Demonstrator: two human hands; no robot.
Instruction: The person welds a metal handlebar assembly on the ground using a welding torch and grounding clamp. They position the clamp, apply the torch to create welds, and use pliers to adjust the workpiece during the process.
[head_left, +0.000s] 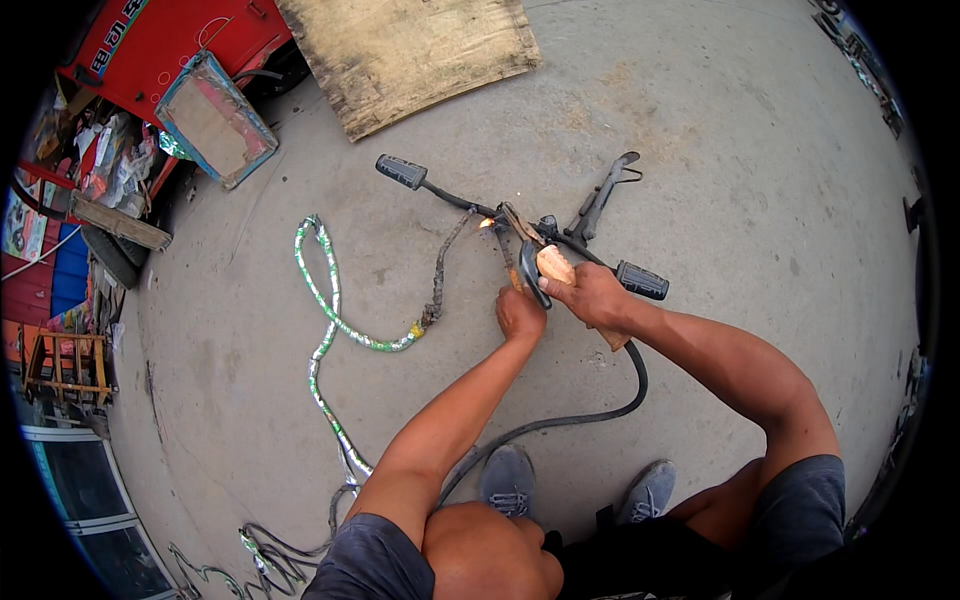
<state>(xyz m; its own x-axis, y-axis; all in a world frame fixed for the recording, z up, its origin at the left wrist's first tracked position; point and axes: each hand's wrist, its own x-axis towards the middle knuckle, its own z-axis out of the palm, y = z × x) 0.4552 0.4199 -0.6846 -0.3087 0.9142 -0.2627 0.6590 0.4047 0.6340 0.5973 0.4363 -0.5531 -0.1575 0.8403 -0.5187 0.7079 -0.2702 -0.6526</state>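
A black metal foot-peg bar lies on the concrete, with a ribbed rubber peg (401, 171) at its left end and another rubber peg (643, 281) at its right. A kickstand (603, 197) sticks out from its far side. My right hand (596, 298) is closed around the worn, tan handle of what looks like a welding electrode holder (555, 265), with a black lever beside it. My left hand (521, 314) grips a thin rusty rod (514, 277) standing near the bar's middle. A small orange glow (487, 223) shows at the bar.
A cable wrapped in green-and-silver tape (337, 318) loops on the left, its dark end reaching the bar. A black cable (560, 419) curves from my right hand towards my feet. A plywood sheet (420, 60), a framed panel (217, 120) and a red vehicle (190, 40) stand beyond.
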